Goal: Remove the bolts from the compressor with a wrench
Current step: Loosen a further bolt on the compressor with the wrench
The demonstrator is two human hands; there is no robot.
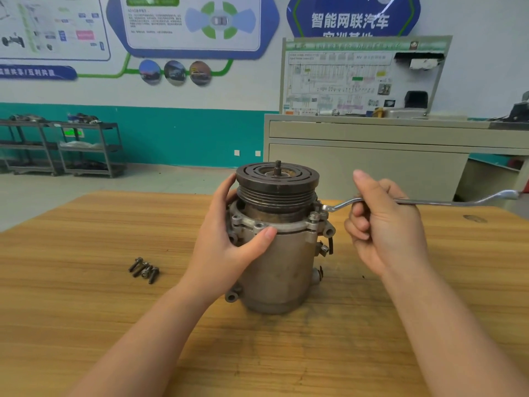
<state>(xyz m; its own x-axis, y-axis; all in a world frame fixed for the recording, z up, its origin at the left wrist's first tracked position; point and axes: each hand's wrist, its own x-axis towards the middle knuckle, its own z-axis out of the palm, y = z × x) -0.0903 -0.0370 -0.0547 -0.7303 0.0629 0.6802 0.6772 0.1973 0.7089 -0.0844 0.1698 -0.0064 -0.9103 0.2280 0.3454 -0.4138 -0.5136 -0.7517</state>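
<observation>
A grey metal compressor (282,265) stands upright on the wooden table (86,296), its dark grooved pulley (277,181) on top. My left hand (229,242) grips its left side, thumb across the flange at the front. A long silver ring wrench (446,200) reaches in from the right, its ring end sitting on a bolt (323,208) at the flange's right rim. My right hand (383,222) holds the wrench shaft near that end, fingers curled round it. Another bolt (313,216) stands in the flange just in front. Several removed bolts (144,270) lie together on the table to the left.
Behind the table stands a beige cabinet (372,156) with a wiring display board (363,75). Grey metal shelf carts (63,147) stand against the teal wall at the far left. The table's right edge runs just past the wrench's free end.
</observation>
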